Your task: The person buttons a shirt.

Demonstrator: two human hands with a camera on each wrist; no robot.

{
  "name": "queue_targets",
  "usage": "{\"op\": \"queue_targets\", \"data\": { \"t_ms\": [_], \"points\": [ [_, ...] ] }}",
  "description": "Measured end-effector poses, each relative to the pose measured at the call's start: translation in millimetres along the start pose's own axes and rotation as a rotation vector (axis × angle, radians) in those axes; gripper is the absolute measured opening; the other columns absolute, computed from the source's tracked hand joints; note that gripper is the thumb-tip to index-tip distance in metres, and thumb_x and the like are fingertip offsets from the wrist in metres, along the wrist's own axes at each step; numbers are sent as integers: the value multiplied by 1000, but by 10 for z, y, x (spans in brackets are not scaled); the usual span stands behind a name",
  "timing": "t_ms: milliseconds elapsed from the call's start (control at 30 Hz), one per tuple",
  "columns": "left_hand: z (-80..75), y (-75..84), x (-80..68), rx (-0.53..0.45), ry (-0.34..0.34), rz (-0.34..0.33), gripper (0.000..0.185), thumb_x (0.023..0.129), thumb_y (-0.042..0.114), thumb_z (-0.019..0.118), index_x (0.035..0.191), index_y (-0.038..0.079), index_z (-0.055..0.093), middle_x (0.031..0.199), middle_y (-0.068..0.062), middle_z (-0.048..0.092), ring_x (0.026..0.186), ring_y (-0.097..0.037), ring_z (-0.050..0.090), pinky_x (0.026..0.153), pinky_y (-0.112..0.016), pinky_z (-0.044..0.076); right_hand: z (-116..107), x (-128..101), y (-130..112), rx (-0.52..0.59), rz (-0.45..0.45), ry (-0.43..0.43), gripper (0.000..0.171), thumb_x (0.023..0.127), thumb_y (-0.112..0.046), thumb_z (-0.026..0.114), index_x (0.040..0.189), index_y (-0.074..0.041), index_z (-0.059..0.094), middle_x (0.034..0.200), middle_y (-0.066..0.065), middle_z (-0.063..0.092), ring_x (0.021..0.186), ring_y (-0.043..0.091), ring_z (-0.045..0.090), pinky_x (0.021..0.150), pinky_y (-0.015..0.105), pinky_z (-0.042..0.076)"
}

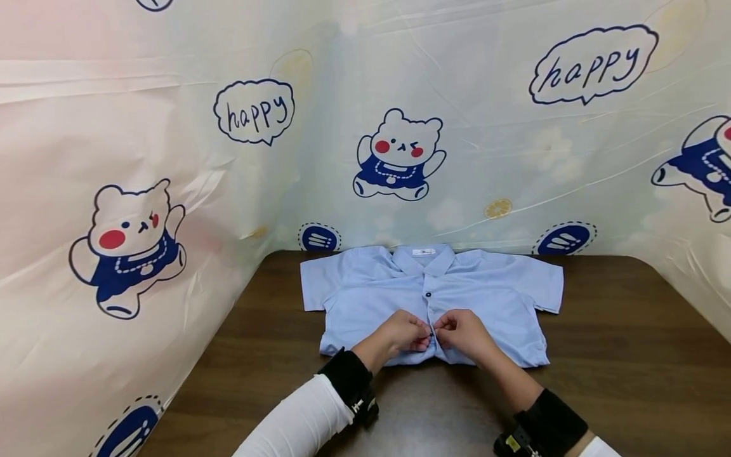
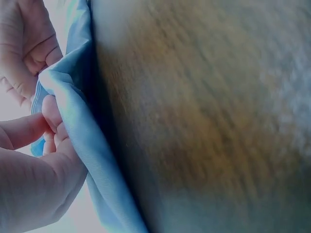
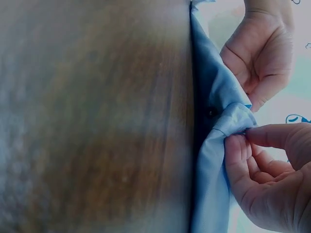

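A light blue short-sleeved shirt [image 1: 365, 289] lies front up on the table, collar away from me, its lower part seemingly tucked under. Both hands meet at the front placket near the close edge. My left hand [image 1: 402, 331] pinches the cloth beside a small dark button [image 1: 431, 334]. From the other side, my right hand [image 1: 465, 333] grips the placket edge between thumb and fingertips. Higher up sits another dark button [image 1: 429, 294]. In the right wrist view, a button [image 3: 211, 112] shows on the near fold. Whether the button between my fingers is through its hole, I cannot tell.
The brown wooden table [image 1: 263, 381] extends in front of and beside the shirt. Behind it hangs a pale curtain [image 1: 485, 146] printed with bears and "happy" bubbles, which also runs along the left side. Black bands [image 1: 345, 377] with cameras wrap both wrists.
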State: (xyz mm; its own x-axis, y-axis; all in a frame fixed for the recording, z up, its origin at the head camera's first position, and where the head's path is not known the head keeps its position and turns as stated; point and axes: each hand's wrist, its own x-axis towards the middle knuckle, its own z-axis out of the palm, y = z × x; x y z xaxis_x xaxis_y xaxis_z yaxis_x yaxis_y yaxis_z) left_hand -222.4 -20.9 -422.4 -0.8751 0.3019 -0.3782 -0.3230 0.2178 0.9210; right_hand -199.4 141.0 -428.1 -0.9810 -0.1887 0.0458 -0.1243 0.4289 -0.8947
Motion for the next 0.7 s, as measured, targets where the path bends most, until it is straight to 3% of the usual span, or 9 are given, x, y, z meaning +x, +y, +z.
{"op": "queue_targets", "data": {
  "t_ms": [167, 367, 567, 700],
  "points": [
    [2, -21, -8, -24, -7, 16, 9, 94, -7, 56, 89, -6, 63, 72, -7, 58, 61, -12, 56, 57, -22, 50, -12, -13, -14, -75, 8, -18, 10, 84, -1, 65, 74, 1, 67, 62, 0, 61, 54, 13, 59, 52, 28, 49],
    [9, -28, -35, -71, 66, 23, 6, 91, -5, 61, 92, -6, 66, 72, -7, 60, 60, -12, 59, 59, -25, 55, -11, -7, -25, -129, -30, -45, 5, 80, -1, 67, 75, -1, 68, 62, -1, 61, 54, 12, 56, 52, 28, 47],
    [32, -4, -32, -124, 107, 10, 19, 92, 14, 68, 87, -4, 68, 66, -7, 62, 57, -12, 60, 60, -27, 56, -18, -7, -60, -165, -72, -24, 5, 77, 0, 68, 73, -2, 67, 60, -1, 60, 52, 11, 54, 50, 27, 45],
    [44, -1, -35, -104, 139, 30, 12, 85, 7, 73, 82, -1, 65, 70, -7, 64, 55, -12, 60, 58, -27, 56, -23, -14, -84, -175, -69, -18, 6, 77, 0, 69, 74, -4, 66, 61, -2, 60, 54, 10, 54, 51, 26, 45]
  ]
}}
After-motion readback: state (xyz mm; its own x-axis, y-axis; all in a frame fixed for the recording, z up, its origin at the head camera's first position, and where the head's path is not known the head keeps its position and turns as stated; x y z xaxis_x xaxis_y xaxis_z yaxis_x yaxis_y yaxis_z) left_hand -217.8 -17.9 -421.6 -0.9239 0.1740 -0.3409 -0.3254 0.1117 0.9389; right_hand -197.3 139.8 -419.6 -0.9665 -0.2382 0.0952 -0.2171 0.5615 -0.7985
